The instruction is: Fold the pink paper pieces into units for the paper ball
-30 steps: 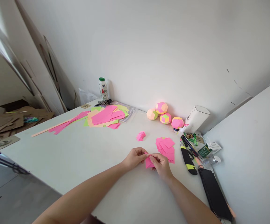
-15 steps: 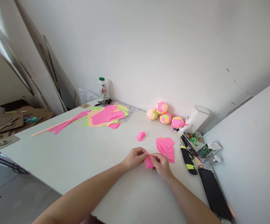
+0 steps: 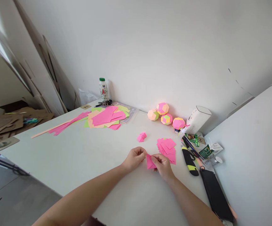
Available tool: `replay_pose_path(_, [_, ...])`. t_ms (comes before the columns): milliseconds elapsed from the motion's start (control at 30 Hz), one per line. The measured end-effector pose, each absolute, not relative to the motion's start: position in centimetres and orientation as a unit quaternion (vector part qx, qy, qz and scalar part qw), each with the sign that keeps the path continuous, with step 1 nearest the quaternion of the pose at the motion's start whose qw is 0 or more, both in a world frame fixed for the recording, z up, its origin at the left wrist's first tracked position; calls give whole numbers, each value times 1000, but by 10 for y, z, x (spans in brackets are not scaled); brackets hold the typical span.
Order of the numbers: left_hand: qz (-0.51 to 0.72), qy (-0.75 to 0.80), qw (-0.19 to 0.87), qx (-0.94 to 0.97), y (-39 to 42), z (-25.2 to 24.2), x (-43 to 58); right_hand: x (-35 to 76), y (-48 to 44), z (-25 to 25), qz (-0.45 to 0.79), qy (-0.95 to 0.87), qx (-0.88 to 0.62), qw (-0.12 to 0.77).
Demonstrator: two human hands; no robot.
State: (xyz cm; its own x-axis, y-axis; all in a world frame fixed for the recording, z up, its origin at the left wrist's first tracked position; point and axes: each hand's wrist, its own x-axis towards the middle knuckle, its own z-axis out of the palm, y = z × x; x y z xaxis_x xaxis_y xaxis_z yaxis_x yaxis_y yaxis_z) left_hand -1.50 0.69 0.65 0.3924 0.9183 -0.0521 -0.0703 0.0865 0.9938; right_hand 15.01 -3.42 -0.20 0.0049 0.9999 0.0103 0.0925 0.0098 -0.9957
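A small pink paper piece [image 3: 150,162] is pinched between both my hands just above the white table [image 3: 79,157]. My left hand [image 3: 134,158] grips its left edge with closed fingers. My right hand [image 3: 162,164] pinches its right side. Just beyond my right hand lies a stack of pink paper squares [image 3: 167,148]. A small folded pink paper unit [image 3: 141,137] sits on the table beyond my left hand.
Several paper polyhedron balls [image 3: 166,115] rest by the wall beside a white box [image 3: 197,120]. Coloured sheets [image 3: 106,116] and pink strips [image 3: 66,124] lie far left near a bottle [image 3: 103,89]. A utility knife [image 3: 189,160], pens and a black phone [image 3: 216,196] lie right.
Almost nothing moved; my fingers shifted slightly on the pink paper piece, which now shows a little more between my hands.
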Motion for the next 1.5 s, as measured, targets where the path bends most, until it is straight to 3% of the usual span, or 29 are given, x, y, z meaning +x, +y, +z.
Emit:
replay_pose_path(300, [411,410,605,545,10,17,-17,150,-35,1,472,-525,-519,482])
replay_pose_path(800, [327,364,634,599,6,2,-13,150,-34,-2,471,-544,-519,462])
replay_pose_path(1500, [361,353,642,577,1,10,-15,148,-38,4,466,-537,-524,470])
